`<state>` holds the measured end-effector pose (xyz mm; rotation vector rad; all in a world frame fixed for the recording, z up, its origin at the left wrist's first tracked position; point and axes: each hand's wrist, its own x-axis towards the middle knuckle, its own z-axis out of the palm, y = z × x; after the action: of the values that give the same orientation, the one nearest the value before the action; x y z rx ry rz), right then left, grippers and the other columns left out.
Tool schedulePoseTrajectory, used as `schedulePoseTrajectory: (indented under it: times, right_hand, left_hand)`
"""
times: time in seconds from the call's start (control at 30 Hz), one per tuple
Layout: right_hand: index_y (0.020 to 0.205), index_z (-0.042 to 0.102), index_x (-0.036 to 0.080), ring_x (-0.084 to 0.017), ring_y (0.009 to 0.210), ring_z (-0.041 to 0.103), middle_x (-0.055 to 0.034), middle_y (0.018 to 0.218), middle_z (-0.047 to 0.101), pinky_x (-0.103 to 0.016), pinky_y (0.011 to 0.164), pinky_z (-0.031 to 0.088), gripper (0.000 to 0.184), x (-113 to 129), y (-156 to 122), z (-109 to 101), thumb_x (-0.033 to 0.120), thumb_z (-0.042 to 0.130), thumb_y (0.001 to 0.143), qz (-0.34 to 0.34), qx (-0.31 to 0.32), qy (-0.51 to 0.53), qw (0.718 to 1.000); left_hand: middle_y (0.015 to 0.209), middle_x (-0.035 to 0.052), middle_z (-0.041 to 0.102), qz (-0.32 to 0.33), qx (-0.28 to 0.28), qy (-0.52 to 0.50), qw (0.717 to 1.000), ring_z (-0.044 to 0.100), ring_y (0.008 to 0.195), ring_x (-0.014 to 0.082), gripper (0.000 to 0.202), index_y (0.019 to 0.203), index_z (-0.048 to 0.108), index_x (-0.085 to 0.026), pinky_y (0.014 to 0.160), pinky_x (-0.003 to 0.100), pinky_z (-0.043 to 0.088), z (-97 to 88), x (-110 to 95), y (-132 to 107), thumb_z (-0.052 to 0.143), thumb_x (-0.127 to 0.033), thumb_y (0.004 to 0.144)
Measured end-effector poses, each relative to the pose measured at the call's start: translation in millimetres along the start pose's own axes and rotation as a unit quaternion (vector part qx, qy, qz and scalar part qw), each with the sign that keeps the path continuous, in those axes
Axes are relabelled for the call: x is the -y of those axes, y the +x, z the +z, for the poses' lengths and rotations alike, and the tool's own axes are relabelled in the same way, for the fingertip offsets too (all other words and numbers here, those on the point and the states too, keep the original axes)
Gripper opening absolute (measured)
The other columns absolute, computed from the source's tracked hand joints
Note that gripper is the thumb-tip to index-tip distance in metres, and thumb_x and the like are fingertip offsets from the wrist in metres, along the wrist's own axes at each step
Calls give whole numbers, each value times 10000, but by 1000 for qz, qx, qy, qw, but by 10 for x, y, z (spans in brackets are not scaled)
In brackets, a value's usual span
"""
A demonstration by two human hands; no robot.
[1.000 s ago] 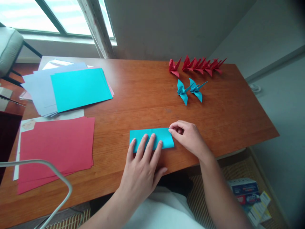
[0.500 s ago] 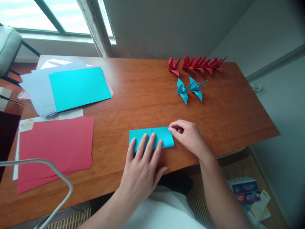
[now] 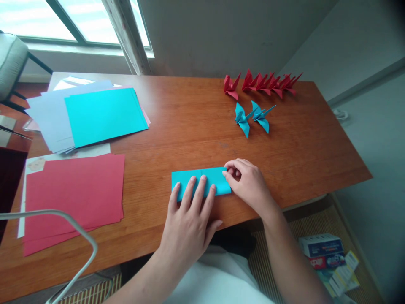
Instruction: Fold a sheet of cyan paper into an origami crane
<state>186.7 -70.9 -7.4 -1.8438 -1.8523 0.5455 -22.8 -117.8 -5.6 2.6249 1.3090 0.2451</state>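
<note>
A folded teal paper strip (image 3: 205, 177) lies near the front edge of the wooden table (image 3: 190, 122). My left hand (image 3: 188, 219) rests flat on it with fingers spread, pressing down its lower edge. My right hand (image 3: 248, 181) pinches the strip's right upper corner between thumb and fingertips. Two teal paper cranes (image 3: 251, 118) stand further back on the right, behind them a row of several red paper cranes (image 3: 262, 83).
A stack of teal and pale lilac sheets (image 3: 91, 114) lies at the back left, red sheets (image 3: 72, 198) at the front left. A white wire frame (image 3: 63, 219) crosses the lower left. Printed boxes (image 3: 329, 255) lie on the floor at right. A chair (image 3: 12, 63) stands by the window.
My right hand has slid slightly left along the strip's right end. My left hand has stayed put.
</note>
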Motion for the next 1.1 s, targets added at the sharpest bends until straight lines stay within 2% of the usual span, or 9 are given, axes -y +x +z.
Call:
schedulePoseTrajectory:
  times: [0.23, 1.1]
  right_hand:
    - [828, 657, 217, -174, 703, 579, -5, 735, 635, -298, 647, 434, 75, 16, 5, 11, 210, 615, 890, 32, -8, 0, 999]
    - [819, 669, 198, -152, 683, 539, 2, 742, 620, -276, 651, 396, 142, 37, 2, 0, 206, 590, 936, 33, -1, 6, 999]
  left_hand:
    - [1631, 106, 358, -1, -5, -3, 1000, 343, 1495, 366, 684, 1520, 469, -213, 1230, 573, 171, -4, 4, 0, 500, -601, 957]
    - [1630, 121, 364, 0, -11, 7, 1000, 334, 1498, 377, 732, 1532, 447, -212, 1231, 586, 171, 18, -8, -1, 518, -634, 938]
